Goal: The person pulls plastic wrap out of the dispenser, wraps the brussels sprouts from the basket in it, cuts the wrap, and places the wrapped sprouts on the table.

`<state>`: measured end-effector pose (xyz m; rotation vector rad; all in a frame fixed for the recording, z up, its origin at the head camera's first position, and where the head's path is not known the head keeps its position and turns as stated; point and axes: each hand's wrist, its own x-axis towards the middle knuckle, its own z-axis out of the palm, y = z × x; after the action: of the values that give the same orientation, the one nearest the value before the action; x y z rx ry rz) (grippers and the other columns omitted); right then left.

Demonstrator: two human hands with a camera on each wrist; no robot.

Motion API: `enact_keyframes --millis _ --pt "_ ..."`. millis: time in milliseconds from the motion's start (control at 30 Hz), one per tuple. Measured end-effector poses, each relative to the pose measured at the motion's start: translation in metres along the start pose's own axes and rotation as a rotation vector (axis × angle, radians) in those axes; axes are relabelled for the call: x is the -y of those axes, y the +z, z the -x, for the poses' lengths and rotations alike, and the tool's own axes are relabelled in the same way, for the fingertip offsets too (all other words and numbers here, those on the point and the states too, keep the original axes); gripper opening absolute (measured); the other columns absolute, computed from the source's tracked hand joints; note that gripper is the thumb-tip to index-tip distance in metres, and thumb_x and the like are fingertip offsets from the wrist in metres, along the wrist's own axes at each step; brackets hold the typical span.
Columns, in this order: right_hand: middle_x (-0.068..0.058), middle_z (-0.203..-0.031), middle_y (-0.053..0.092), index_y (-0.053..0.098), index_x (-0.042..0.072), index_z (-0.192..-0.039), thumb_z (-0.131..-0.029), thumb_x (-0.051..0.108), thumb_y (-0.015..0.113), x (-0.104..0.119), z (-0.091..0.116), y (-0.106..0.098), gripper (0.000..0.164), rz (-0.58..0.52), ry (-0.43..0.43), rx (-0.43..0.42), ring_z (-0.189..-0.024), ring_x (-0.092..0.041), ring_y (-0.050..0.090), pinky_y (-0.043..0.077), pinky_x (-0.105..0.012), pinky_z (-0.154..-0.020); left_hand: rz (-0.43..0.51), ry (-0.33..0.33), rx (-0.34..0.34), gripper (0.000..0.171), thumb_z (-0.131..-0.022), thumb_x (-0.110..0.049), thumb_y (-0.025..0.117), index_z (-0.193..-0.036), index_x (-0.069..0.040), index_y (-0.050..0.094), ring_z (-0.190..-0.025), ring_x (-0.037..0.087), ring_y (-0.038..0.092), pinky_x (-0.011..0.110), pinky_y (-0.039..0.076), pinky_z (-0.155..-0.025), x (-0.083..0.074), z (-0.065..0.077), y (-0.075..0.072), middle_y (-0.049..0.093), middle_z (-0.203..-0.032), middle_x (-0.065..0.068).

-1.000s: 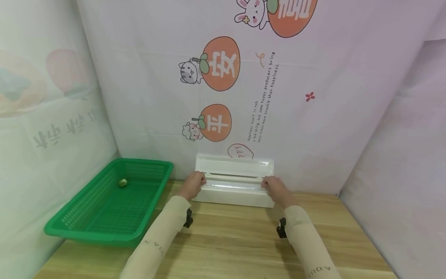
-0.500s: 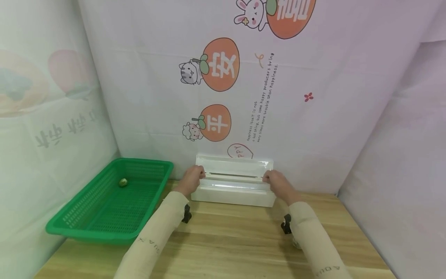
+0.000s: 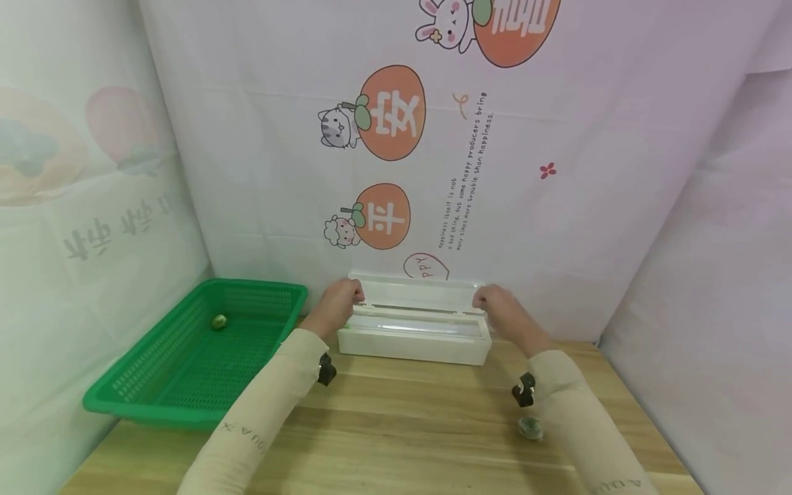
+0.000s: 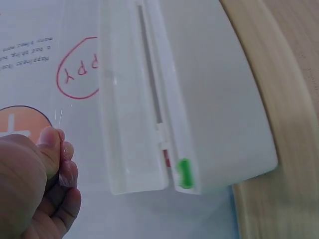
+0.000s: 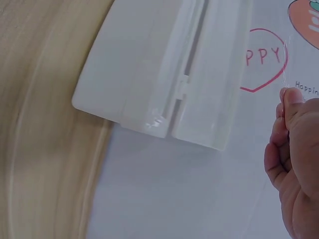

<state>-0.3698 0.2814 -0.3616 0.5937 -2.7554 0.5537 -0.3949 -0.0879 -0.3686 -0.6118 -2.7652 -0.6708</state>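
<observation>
A white cling film dispenser rests on the table against the back wall, its long lid raised. My left hand is above its left end, and my right hand is above its right end. In the left wrist view, thumb and fingers pinch a corner of clear cling film. The right wrist view has the other hand pinching the film's opposite edge. Being see-through, the sheet between the hands is hardly visible. A green mark shows at one end of the dispenser.
At the left stands a green plastic basket with a small greenish-yellow item inside. A small, clear-wrapped greenish item lies on the wooden table beside my right forearm. Printed cloth covers the walls behind and at both sides.
Both hands have risen from the dispenser's body to its lid's height and spread slightly apart, pinching the film. The wrapped item has come out from behind my right sleeve.
</observation>
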Motion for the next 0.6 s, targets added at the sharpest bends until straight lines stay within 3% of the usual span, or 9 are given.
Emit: enact_keyframes --millis 200,367,600 --pt "-0.021 -0.108 0.069 0.067 -0.006 -0.108 -0.105 0.001 0.057 0.007 0.001 -0.012 0.013 0.073 -0.062 -0.063 -0.103 -0.036 0.066 0.060 -0.050 -0.095 -0.010 0.023 -0.061 0.007 -0.100 0.002 0.067 -0.105 -0.003 0.071 -0.106 0.028 0.068 0.038 0.061 -0.093 -0.005 0.003 -0.011 0.072 -0.106 0.011" --pt "-0.019 -0.104 0.068 0.067 -0.007 -0.109 -0.104 0.000 0.059 0.014 0.003 -0.018 0.012 0.126 -0.147 -0.148 -0.101 -0.035 0.066 0.060 -0.049 -0.094 -0.003 0.095 -0.153 0.005 -0.102 -0.002 0.066 -0.103 -0.002 0.070 -0.102 0.027 0.068 0.039 0.061 -0.092 -0.006 0.009 -0.018 0.071 -0.102 0.011" --pt "-0.016 -0.095 0.064 0.065 -0.008 -0.106 -0.097 -0.005 0.067 0.017 0.012 -0.015 0.010 0.195 -0.338 -0.392 -0.091 -0.032 0.061 0.058 -0.044 -0.084 -0.026 0.222 -0.354 0.006 -0.103 -0.003 0.064 -0.100 -0.001 0.068 -0.099 0.029 0.065 0.041 0.060 -0.092 -0.010 0.020 -0.018 0.069 -0.100 0.012"
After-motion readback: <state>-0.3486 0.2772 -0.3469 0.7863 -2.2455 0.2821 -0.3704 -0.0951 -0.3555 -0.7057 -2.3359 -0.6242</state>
